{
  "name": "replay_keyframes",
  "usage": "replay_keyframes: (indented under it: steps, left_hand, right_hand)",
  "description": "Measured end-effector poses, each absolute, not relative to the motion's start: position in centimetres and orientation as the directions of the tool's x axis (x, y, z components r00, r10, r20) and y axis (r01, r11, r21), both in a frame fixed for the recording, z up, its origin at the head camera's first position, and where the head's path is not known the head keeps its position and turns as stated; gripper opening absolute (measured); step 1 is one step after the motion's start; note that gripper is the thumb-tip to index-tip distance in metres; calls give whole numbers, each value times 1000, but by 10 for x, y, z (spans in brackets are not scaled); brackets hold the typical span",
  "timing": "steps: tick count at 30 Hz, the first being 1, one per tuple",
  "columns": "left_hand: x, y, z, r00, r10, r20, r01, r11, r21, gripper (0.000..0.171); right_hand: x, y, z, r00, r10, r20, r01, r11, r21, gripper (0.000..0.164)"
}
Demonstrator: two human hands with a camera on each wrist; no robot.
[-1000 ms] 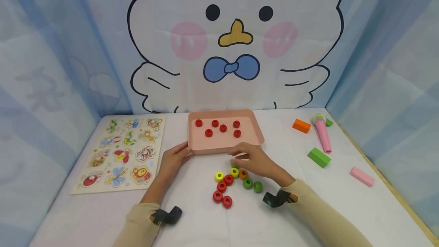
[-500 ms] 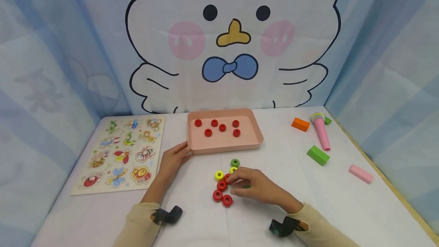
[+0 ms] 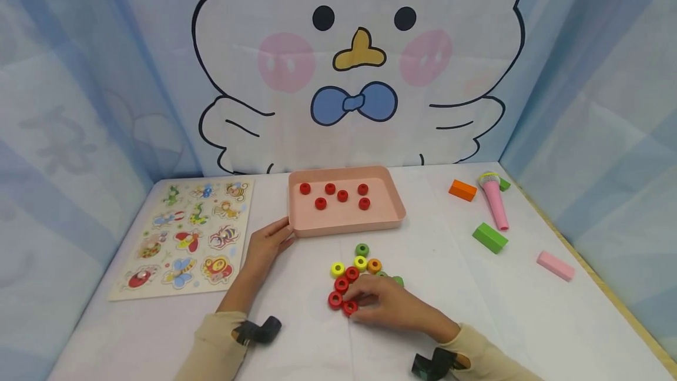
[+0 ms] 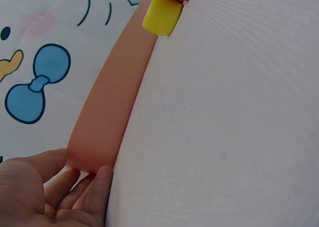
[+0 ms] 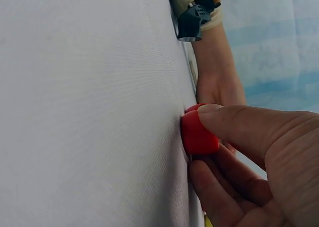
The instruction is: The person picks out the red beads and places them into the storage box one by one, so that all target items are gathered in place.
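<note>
My right hand (image 3: 388, 304) pinches a red bead (image 3: 350, 308) on the white table. In the right wrist view the thumb lies on one side of the red bead (image 5: 199, 133) and fingers on the other. Around it lie more red beads (image 3: 335, 300), two yellow beads (image 3: 337, 269), an orange bead (image 3: 374, 266) and green beads (image 3: 362, 250), some partly hidden by the hand. At the back, a pink tray (image 3: 383, 216) bears several red beads (image 3: 320, 203). My left hand (image 3: 266, 249) holds the tray's near left corner between thumb and fingers.
A picture puzzle board (image 3: 185, 240) lies at the left. On the right are an orange block (image 3: 462, 190), a pink toy microphone (image 3: 494, 199), a green block (image 3: 490, 238) and a pink block (image 3: 555, 266). A printed curtain (image 3: 359, 140) hangs behind the tray.
My right hand has moved from beside the tray's front edge down toward me to the nearest red beads, and now pinches one. My left hand stays at the tray corner.
</note>
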State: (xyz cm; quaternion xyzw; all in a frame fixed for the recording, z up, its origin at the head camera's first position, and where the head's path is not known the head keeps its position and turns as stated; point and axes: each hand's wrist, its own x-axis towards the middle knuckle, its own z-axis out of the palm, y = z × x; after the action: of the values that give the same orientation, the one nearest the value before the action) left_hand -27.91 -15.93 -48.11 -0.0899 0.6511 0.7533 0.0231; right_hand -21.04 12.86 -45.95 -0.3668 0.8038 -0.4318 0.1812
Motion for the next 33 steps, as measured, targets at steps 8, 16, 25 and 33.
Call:
replay_keyframes:
  steps: [8,16,25,33]
  left_hand:
    - [-278,-158,-480,-982,-86,-167,-152,-153,976,42]
    - [-277,-158,-480,-983,-85,-160,-146,-152,978,42]
    - [-278,-159,-481,-983,-86,-160,-144,-165,976,42]
    - [-280,-160,-482,-983,-83,-162,-148,-152,977,42]
  right_hand:
    - [-213,132,-456,-679,-733,34,-439,369,-819,24]
    - [-217,135,-450,-698,-716,9,-416,395,-819,25]
    - [-228,134,-443,-725,-688,-1,-386,408,-827,25]
    - [-247,131,-440,-728,-682,60,-440,399,-805,26]
